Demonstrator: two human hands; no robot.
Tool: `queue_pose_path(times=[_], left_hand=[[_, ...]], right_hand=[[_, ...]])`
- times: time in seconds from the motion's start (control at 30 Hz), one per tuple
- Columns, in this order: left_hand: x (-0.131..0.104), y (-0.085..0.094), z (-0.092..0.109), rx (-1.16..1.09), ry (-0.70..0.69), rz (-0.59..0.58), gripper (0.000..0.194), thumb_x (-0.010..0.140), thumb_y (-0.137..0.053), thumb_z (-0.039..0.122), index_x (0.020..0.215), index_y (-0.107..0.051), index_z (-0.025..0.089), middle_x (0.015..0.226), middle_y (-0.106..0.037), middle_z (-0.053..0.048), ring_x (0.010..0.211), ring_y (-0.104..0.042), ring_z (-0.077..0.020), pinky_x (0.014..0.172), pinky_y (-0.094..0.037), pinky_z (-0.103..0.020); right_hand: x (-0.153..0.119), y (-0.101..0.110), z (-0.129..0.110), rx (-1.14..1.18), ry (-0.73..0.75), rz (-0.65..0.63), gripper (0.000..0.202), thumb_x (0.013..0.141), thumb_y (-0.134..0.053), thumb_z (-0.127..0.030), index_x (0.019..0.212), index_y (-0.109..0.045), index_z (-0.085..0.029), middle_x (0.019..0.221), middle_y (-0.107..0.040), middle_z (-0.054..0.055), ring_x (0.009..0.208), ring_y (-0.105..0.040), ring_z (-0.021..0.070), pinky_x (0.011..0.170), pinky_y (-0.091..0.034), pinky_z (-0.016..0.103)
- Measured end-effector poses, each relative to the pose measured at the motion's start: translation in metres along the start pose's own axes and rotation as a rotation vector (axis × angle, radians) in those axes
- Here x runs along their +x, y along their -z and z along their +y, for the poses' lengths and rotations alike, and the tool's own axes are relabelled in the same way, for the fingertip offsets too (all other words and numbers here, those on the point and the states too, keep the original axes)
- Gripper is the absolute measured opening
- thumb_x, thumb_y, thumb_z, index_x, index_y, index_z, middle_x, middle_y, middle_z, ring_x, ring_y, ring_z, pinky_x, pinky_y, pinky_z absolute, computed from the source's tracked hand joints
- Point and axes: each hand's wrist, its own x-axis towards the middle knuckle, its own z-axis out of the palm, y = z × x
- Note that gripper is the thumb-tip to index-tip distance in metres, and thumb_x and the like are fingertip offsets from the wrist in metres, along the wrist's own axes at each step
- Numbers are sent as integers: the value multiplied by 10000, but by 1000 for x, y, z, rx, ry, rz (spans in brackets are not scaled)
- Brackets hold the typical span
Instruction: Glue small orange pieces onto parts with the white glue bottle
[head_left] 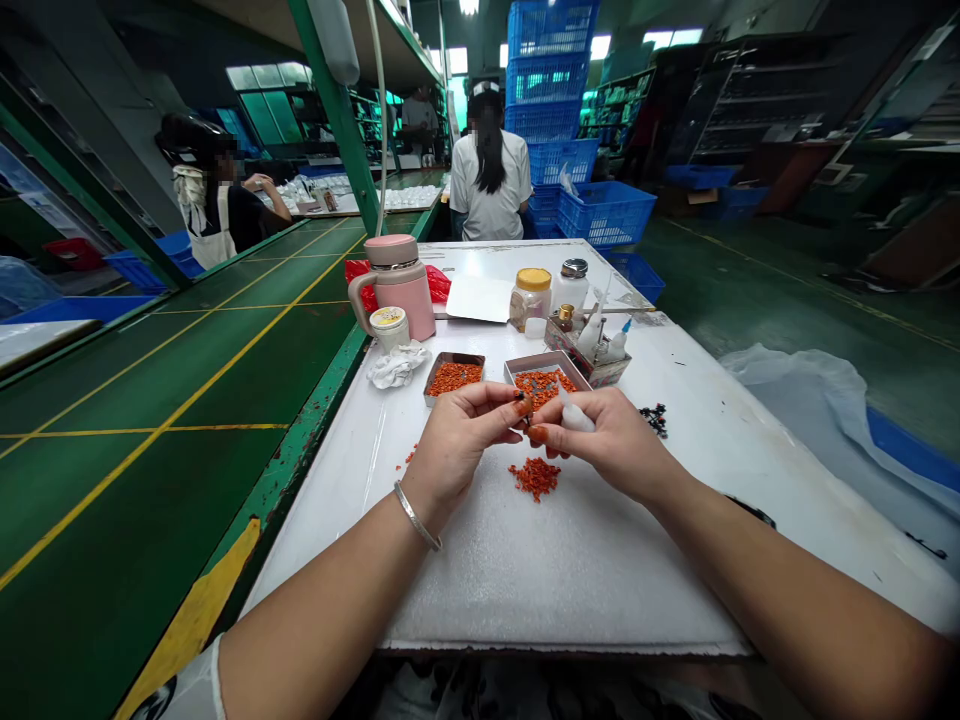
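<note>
My left hand [469,430] pinches a small dark piece [520,397], too small to make out well. Close against it, my right hand [600,430] has a small white squeeze bottle [576,414] with a pointed tip held in its palm, and its fingertips meet the left ones at the dark piece. Just below the hands lies a loose pile of orange bits [537,478] on the white table. Behind the hands are two shallow boxes of orange bits, a smaller left box [455,359] and a larger right box [517,367].
A pink jug [405,290], crumpled tissue [396,366], yellow-lidded jar [531,298] and box of bottles [611,372] stand farther back. Small black pieces [654,420] lie right. A green conveyor [172,370] runs along the left. Two people sit beyond; another is farther back.
</note>
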Motion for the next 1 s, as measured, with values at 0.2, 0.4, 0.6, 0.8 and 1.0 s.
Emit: queue_pose_path(times=[0.2, 0.4, 0.6, 0.8, 1.0], left_hand=[[0, -1, 1, -6, -7, 13, 199, 729, -808, 276, 855, -700, 165, 831, -712, -6, 743, -663, -115, 681, -520, -234], [0, 0, 0, 0, -7, 21, 207, 737, -803, 279, 878, -702, 166, 833, -704, -7, 727, -657, -113, 685, -521, -243], [-1, 0, 4, 144, 0, -19, 165, 794, -735, 266, 920, -760, 162, 850, -710, -27, 721, -607, -101, 670, -491, -224], [-5, -7, 8, 536, -145, 1, 152, 815, -698, 254, 893, -788, 159, 795, -722, -43, 718, -600, -137, 667, -466, -262], [-5, -2, 2, 858, -424, 14, 117, 850, -673, 218, 873, -778, 170, 811, -742, -39, 734, -638, -142, 685, -471, -275]], right_hand=[[1, 2, 1, 114, -48, -61, 310, 732, -769, -473, 699, -714, -169, 653, -672, 22, 560, -561, 120, 545, -439, 262], [2, 1, 3, 125, -94, -100, 324, 722, -779, -480, 712, -719, -162, 637, -664, 19, 561, -546, 115, 549, -423, 256], [-1, 4, 1, -104, 106, 159, 268, 786, -736, -444, 807, -747, -178, 672, -671, 16, 611, -574, 141, 589, -442, 286], [-6, 3, 1, -274, 338, 271, 171, 853, -686, -350, 910, -752, -203, 883, -739, 40, 764, -640, 177, 701, -483, 312], [-4, 4, -2, -325, 271, 216, 101, 829, -694, -262, 770, -704, -181, 710, -670, -23, 673, -575, 120, 652, -425, 253]])
